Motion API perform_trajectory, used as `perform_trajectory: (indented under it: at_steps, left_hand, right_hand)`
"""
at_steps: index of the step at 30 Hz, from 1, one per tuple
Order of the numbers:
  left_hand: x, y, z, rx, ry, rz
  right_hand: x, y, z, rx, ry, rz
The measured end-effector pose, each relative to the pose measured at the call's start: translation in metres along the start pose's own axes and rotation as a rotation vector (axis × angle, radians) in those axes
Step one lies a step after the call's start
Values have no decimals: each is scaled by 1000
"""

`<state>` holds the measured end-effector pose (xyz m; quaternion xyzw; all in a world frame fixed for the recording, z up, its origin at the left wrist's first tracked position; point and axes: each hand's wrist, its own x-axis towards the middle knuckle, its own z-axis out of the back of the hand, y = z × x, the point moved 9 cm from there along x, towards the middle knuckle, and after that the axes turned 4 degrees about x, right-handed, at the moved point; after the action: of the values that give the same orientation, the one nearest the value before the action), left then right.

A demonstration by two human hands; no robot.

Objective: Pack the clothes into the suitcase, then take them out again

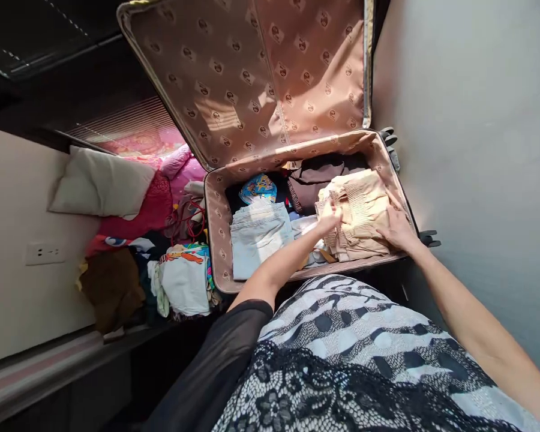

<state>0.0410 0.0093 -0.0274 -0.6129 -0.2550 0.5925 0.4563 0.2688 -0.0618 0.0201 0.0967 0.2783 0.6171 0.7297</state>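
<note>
An open suitcase [216, 228] with brown patterned lining lies before me, its lid [252, 72] standing up. Both my hands rest on a folded beige garment [364, 210] at the right side of the case. My left hand [330, 221] pinches its left edge, fingers closed on the cloth. My right hand [398, 231] presses its right edge near the case wall, fingers flat and partly tucked under the cloth. Beside it lie folded pale blue jeans [258, 237], a dark brown garment [315, 177] and a blue printed piece [258, 188].
Left of the case a heap of clothes [184, 279] lies on a pink bedcover [157, 204], with a white pillow [101, 183] and a brown cloth [112, 288]. A white wall [468, 120] stands at the right. A wall socket [45, 253] is at the left.
</note>
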Motion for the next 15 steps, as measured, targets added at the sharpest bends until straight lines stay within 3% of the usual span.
perform_trajectory:
  at_steps: [2, 4, 7, 9, 11, 15]
  left_hand:
    - [-19, 11, 19, 161, -57, -105]
    - [-40, 28, 59, 295, -155, -148]
    - [-70, 69, 140, 579, -363, 70]
    - [-86, 97, 176, 774, -355, 237]
    - [-95, 120, 183, 907, -187, 306]
    - [-105, 147, 161, 1029, 139, 316]
  right_hand:
    - [-4, -8, -13, -171, 10, 35]
    - [-8, -6, -27, -261, -4, 87]
    - [-10, 4, -65, -327, 172, 127]
    - [-9, 10, -88, -382, 310, 128]
    - [-3, 15, -97, -431, 364, 122]
    - [9, 17, -98, -474, 410, 138]
